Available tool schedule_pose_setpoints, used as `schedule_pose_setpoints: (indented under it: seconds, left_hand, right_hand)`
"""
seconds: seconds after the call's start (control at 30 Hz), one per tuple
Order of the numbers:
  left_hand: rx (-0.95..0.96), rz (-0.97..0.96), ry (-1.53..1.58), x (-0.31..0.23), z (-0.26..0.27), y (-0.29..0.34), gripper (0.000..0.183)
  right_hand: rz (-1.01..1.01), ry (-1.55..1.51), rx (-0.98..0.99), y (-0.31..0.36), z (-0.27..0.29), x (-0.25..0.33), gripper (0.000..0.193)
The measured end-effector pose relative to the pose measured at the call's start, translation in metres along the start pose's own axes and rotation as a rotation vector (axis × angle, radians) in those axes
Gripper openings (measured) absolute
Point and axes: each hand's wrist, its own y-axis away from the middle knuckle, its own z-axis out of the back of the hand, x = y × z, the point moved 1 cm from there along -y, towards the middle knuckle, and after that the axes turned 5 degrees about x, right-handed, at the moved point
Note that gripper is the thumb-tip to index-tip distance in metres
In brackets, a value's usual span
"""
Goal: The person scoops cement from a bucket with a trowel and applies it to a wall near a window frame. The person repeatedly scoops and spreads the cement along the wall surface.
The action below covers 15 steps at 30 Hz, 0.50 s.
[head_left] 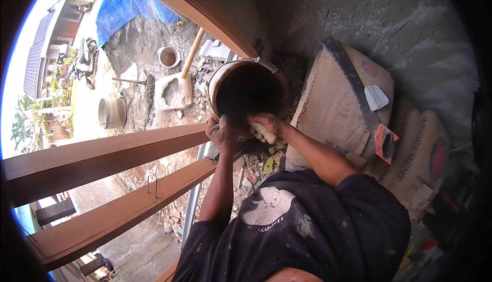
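Note:
A bucket (214,89) with a dark, shadowed inside stands in front of me, its mouth toward me. My left hand (221,136) is closed at its near left rim, the thumb up. In my right hand (269,126), at the near right side of the mouth, is a pale wooden handle (264,133) gripped by curled fingers. The far end of that tool is lost in the shadow, so its kind does not show. Both forearms reach forward from dark short sleeves.
Brown paper cement bags (328,97) lie at right, bearing a jagged dark strip (353,77), a whitish lump (376,97) and an orange-edged tool (386,143). Wooden beams (128,189), one with upright nails, cross at left. Beyond are rubble, mortar, buckets (111,113) and a blue tarp (130,7).

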Motion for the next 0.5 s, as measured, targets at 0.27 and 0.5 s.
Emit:
schedule_pose_setpoints:
  seconds: [0.27,0.5]
  left_hand:
    - [-0.177,0.382,0.146,0.059,0.015,0.000,0.015]
    - [0.005,0.316,-0.306,0.146,0.059,0.039,0.028]
  right_hand:
    - [0.064,0.033,0.093,0.031,0.021,-0.004,0.044]
    - [0.252,-0.129,-0.051,0.044,0.033,0.028,0.047]
